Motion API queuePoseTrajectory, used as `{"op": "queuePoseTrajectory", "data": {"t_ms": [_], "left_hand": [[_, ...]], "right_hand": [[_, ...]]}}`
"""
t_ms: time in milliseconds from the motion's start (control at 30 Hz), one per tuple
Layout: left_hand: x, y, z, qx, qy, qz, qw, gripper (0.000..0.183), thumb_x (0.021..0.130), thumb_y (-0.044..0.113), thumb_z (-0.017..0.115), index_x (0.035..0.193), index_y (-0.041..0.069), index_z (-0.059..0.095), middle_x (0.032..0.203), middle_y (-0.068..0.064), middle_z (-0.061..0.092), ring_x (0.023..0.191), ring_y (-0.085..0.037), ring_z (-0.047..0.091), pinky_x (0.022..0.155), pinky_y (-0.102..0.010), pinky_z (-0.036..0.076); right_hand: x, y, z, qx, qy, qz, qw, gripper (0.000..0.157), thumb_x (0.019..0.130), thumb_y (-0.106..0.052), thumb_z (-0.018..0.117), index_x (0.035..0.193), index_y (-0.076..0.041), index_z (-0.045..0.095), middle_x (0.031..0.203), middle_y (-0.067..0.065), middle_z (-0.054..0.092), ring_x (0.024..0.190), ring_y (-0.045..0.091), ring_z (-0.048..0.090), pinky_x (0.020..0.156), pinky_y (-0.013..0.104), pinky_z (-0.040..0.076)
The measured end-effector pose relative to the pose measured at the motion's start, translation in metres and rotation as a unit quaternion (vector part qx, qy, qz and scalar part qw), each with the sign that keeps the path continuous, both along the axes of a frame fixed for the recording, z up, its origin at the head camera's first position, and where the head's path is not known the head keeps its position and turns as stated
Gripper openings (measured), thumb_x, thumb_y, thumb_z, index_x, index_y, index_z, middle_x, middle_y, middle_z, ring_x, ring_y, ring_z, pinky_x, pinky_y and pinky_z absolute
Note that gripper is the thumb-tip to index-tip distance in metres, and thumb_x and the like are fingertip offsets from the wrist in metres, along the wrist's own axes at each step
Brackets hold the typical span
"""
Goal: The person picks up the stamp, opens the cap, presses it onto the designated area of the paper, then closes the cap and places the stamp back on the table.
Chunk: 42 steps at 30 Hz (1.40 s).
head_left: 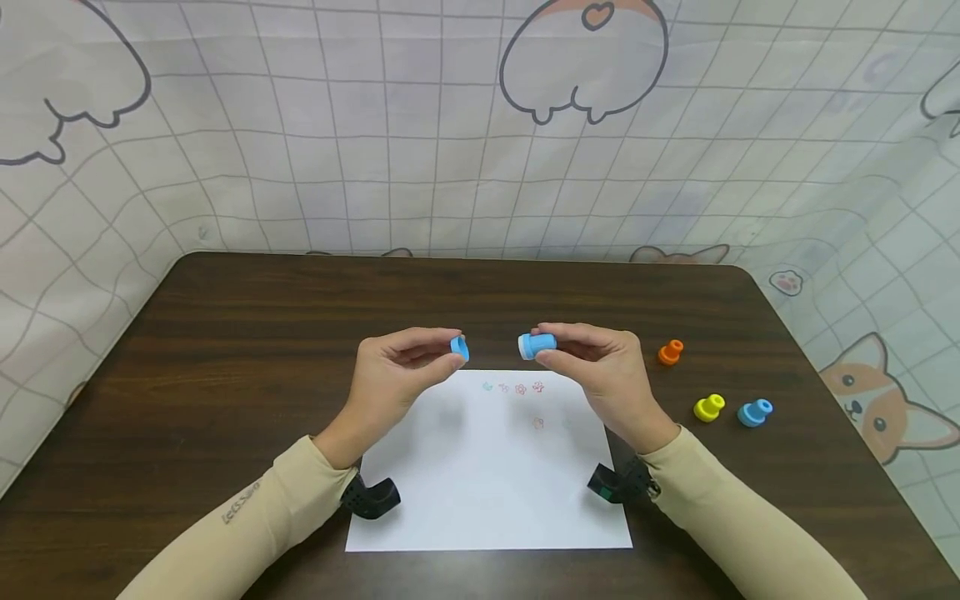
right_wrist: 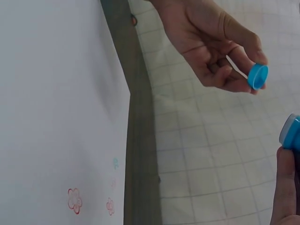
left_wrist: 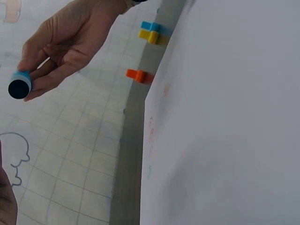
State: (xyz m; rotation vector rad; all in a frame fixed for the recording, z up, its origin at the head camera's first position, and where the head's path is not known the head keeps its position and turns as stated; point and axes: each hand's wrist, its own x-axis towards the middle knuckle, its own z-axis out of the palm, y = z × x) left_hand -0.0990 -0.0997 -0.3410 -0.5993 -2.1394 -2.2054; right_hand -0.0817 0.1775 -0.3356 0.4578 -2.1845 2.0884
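Note:
My left hand (head_left: 397, 375) pinches a small blue cap (head_left: 460, 348) between thumb and fingers; its hollow inside shows in the right wrist view (right_wrist: 258, 76). Opposite it, my right hand (head_left: 603, 375) grips a blue toy stamp (head_left: 538, 345) by its body, with the pale end turned toward the cap. From the left wrist the stamp's round end (left_wrist: 19, 89) looks dark. Cap and stamp are apart, both held above the far edge of a white sheet of paper (head_left: 487, 492). Small red and teal prints, some flower-shaped, mark that sheet's upper part.
On the brown table (head_left: 247, 333), to the right of the paper, stand an orange stamp (head_left: 671, 352), a yellow stamp (head_left: 709, 407) and another blue stamp (head_left: 755, 412). A white gridded cloth with cartoon animals (head_left: 450, 167) hangs behind and around the table.

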Motion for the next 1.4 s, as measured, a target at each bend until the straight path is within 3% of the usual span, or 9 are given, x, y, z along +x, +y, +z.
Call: {"op": "queuePoseTrajectory", "data": {"t_ms": [300, 1000, 1167, 1400], "left_hand": [[0.002, -0.013, -0.012, 0.03, -0.057, 0.011, 0.9979, 0.035, 0.083, 0.0, 0.083, 0.117, -0.005, 0.074, 0.101, 0.009, 0.08, 0.093, -0.008, 0.077, 0.089, -0.03, 0.064], [0.003, -0.032, -0.036, 0.002, -0.136, 0.038, 0.99, 0.031, 0.087, 0.008, 0.083, 0.117, 0.004, 0.077, 0.102, 0.013, 0.079, 0.092, -0.005, 0.076, 0.088, -0.022, 0.063], [0.004, -0.034, -0.043, 0.044, -0.156, 0.024, 0.9865, 0.027, 0.088, 0.004, 0.081, 0.114, 0.006, 0.079, 0.102, 0.011, 0.08, 0.093, -0.006, 0.076, 0.089, -0.022, 0.062], [0.003, -0.036, -0.049, 0.094, -0.171, -0.002, 0.9807, 0.027, 0.09, -0.002, 0.076, 0.104, 0.021, 0.082, 0.102, 0.008, 0.08, 0.089, -0.007, 0.074, 0.086, -0.02, 0.062]], "right_hand": [[0.002, 0.003, -0.006, 0.018, -0.024, -0.009, 0.999, 0.034, 0.091, -0.005, 0.078, 0.123, 0.004, 0.072, 0.111, -0.011, 0.079, 0.1, 0.013, 0.076, 0.091, 0.027, 0.063], [0.0, 0.005, -0.028, 0.082, -0.068, -0.009, 0.994, 0.041, 0.086, -0.01, 0.084, 0.123, 0.004, 0.073, 0.111, -0.009, 0.079, 0.096, 0.016, 0.074, 0.089, 0.024, 0.063], [-0.002, 0.004, -0.033, 0.099, -0.072, -0.001, 0.993, 0.039, 0.086, -0.011, 0.085, 0.121, 0.003, 0.074, 0.107, -0.009, 0.077, 0.093, 0.014, 0.073, 0.089, 0.022, 0.062], [-0.002, 0.004, -0.036, 0.118, -0.069, 0.011, 0.991, 0.035, 0.086, -0.012, 0.085, 0.119, -0.004, 0.077, 0.107, -0.004, 0.077, 0.093, 0.015, 0.074, 0.089, 0.022, 0.062]]}}
